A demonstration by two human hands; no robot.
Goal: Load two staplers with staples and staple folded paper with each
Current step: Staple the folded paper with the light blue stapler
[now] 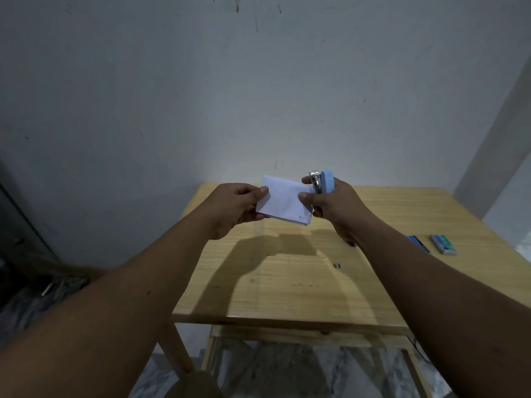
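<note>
- one blue stapler (324,182) is gripped upright in the right hand (330,205), its mouth on the right edge of the folded paper (283,201), which the left hand (232,206) pinches above the bench (287,282).
- judged: first stapling under way; no second stapler shows.
- two staple boxes (442,244) lie at the bench's right; contents cannot be told.

bare tabletop (287,282) centre, loose staples (337,265), two boxes (442,244) right
</note>
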